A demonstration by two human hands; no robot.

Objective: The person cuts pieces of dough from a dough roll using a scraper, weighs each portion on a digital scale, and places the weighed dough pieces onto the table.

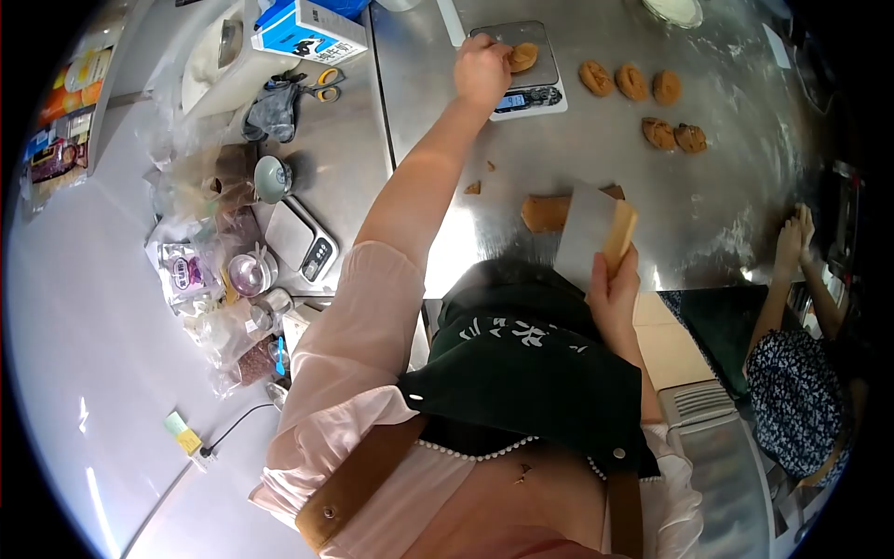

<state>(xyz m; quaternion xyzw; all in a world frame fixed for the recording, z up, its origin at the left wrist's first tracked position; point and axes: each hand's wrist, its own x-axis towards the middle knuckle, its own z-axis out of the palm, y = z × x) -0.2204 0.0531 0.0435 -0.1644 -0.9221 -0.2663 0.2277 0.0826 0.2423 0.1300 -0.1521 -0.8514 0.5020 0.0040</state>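
My left hand (482,71) reaches over the kitchen scale (549,97), its fingers pinching the edge of a brown dough piece (523,57) on the weighing plate. Closer to my body, my right hand (615,293) is closed round the pale handle of a dough scraper (584,224). The scraper's metal blade covers part of a flat brown dough strip (545,213) on the steel table. Small dough crumbs (473,187) lie left of the strip. Several portioned dough pieces (631,82) sit in two rows right of the scale.
At left stand a second scale (302,240), a small bowl (272,179), bagged ingredients (186,275), scissors (326,86) and a milk carton (309,35). A co-worker's hands (794,233) rest near the table's right edge. Flour dusts the steel table (726,186).
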